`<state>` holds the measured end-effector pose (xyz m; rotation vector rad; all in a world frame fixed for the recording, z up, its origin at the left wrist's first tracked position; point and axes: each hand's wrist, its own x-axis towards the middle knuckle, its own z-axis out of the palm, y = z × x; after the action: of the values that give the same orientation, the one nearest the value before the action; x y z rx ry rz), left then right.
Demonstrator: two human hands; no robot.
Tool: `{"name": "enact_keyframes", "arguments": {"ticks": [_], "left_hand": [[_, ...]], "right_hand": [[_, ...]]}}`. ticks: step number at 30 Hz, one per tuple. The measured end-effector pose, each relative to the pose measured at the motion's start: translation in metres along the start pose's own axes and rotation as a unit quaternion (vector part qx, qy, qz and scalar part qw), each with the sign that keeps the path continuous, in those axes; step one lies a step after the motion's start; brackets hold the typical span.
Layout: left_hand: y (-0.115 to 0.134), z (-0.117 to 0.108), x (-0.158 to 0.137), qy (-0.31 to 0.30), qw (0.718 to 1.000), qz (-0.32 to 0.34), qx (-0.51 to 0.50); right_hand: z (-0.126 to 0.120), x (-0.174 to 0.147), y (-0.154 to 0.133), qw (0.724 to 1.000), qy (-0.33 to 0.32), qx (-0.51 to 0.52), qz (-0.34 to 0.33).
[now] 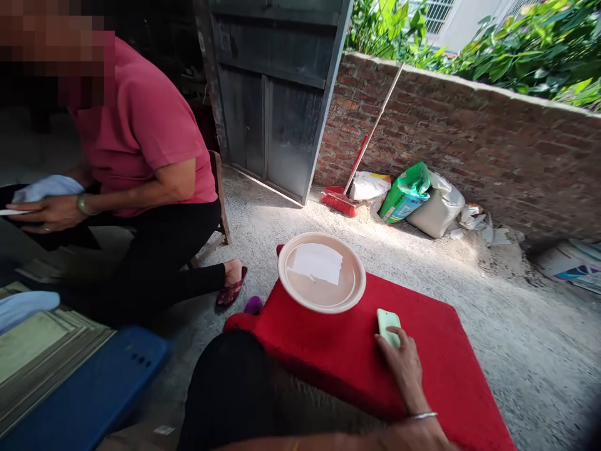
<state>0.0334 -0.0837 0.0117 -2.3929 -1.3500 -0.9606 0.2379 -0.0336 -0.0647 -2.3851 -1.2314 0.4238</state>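
Item, near right: one right hand (406,363), which I follow through the head camera, silver bangle (424,415) at its wrist, thumb and fingers drawn in narrow, holding the near end of a pale green slab (385,321), phone-like, on the right part of the red-covered counter (444,351); whether lifted, I cannot tell. Left hand: nowhere I can see, state unknown. Handling note: I judge a light pinch on the two long edges best, the slab level, its far end clear of the basin. Item, near centre: black-clad knee (230,388), beside the counter; I count it an obstacle to leftward sweeps. Item, near left: stack of pale sheets (61,344) on a blue plastic top (117,369), pale cloth (28,309) over it. Item, middle: shallow pinkish basin (323,307), far-left of the slab, apart from it, holding liquid; a knock could spill it. Item, left: seated person (154,119), pink top, bent over a white cloth (54,186). Items, far: metal door (272,113); red broom (339,202); green sack (406,191) between pale sacks (436,207); brick wall (469,163), foliage (521,56) above.
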Motion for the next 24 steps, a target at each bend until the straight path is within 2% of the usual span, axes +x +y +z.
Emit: {"name": "enact_keyframes", "arguments": {"ticks": [1, 3, 6, 7, 9, 11, 12, 14, 17, 19, 20, 22, 24], "left_hand": [[-0.013, 0.0, 0.005, 0.009, 1.0, -0.015, -0.017], [-0.046, 0.001, 0.019, 0.003, 0.99, -0.052, -0.132], [-0.094, 0.006, 0.036, 0.015, 0.963, -0.119, -0.24], [-0.105, 0.007, 0.039, 0.028, 0.942, -0.16, -0.292], [-0.119, 0.009, 0.04, 0.05, 0.882, -0.239, -0.403], [-0.123, 0.01, 0.038, 0.055, 0.829, -0.286, -0.477], [-0.123, 0.009, 0.036, 0.052, 0.823, -0.289, -0.486], [-0.12, 0.008, 0.035, 0.05, 0.825, -0.288, -0.483], [-0.118, 0.005, 0.037, 0.056, 0.832, -0.285, -0.474], [-0.118, 0.005, 0.039, 0.058, 0.836, -0.282, -0.468], [-0.119, 0.005, 0.04, 0.058, 0.838, -0.279, -0.465], [-0.119, 0.006, 0.041, 0.058, 0.843, -0.273, -0.459], [-0.118, 0.009, 0.04, 0.052, 0.847, -0.269, -0.455]], "right_hand": [[0.003, -0.003, -0.007, 1.0, -0.017, -0.026, -0.005], [0.014, -0.021, -0.026, 0.995, -0.048, -0.074, -0.045], [0.038, -0.071, -0.057, 0.978, -0.078, -0.099, -0.167], [0.045, -0.089, -0.065, 0.967, -0.098, -0.085, -0.217], [0.053, -0.118, -0.073, 0.938, -0.153, -0.039, -0.307], [0.049, -0.128, -0.07, 0.918, -0.184, 0.007, -0.35], [0.043, -0.125, -0.063, 0.919, -0.179, 0.026, -0.351], [0.026, -0.103, -0.043, 0.94, -0.129, 0.053, -0.313], [0.002, -0.058, -0.01, 0.981, -0.034, 0.036, -0.187], [-0.001, -0.043, 0.001, 0.993, -0.014, -0.011, -0.116], [0.003, -0.044, 0.001, 0.994, -0.016, -0.031, -0.105], [0.017, -0.063, -0.01, 0.988, -0.041, -0.049, -0.144], [0.034, -0.097, -0.03, 0.967, -0.102, -0.044, -0.231]]}}
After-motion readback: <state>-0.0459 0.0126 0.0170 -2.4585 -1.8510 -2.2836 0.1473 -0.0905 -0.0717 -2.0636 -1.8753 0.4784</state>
